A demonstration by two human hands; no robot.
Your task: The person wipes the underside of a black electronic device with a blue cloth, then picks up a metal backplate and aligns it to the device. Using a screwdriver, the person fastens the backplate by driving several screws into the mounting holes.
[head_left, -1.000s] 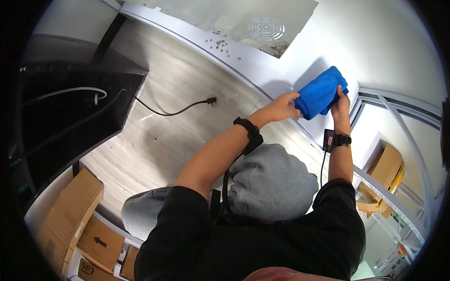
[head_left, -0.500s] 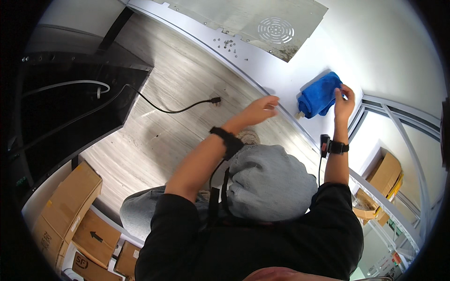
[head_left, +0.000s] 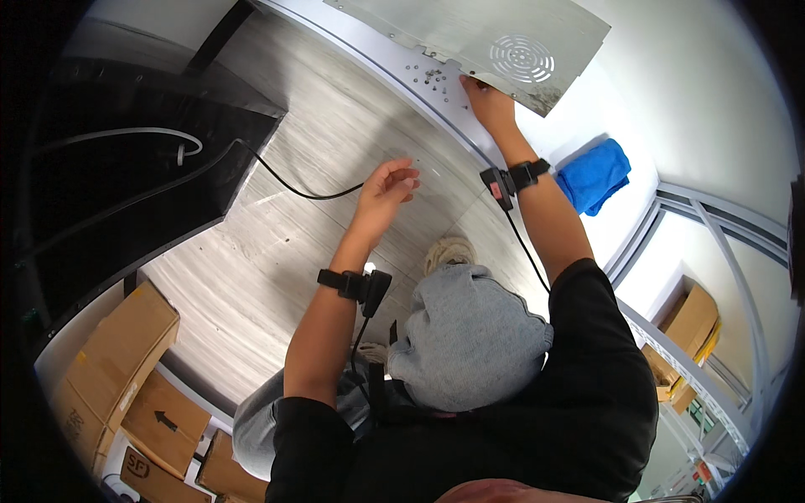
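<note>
My right hand [head_left: 490, 102] reaches to the edge of a grey sheet-metal panel [head_left: 436, 32] on the white ledge. Its fingertips are slightly apart at that edge, beside a scatter of small screws [head_left: 432, 78]; nothing shows between them. My left hand [head_left: 388, 194] hovers over the floor near a black power cable [head_left: 319, 196], its fingers loosely curled and holding nothing that shows. The cable's plug end is hidden behind that hand. A folded blue cloth [head_left: 597, 174] lies on the ledge, partly hidden by my right forearm.
A black cabinet [head_left: 126, 184] with a pale cable [head_left: 151, 131] stands to the left. Cardboard boxes [head_left: 117, 360] are at the lower left. On the right are a metal frame [head_left: 683, 352] and another carton [head_left: 689, 323]. My bent knee [head_left: 470, 344] is below my hands.
My right hand has left the blue cloth and moved up and left to the panel's edge by the screws. My left hand has drawn back left, over the cable.
</note>
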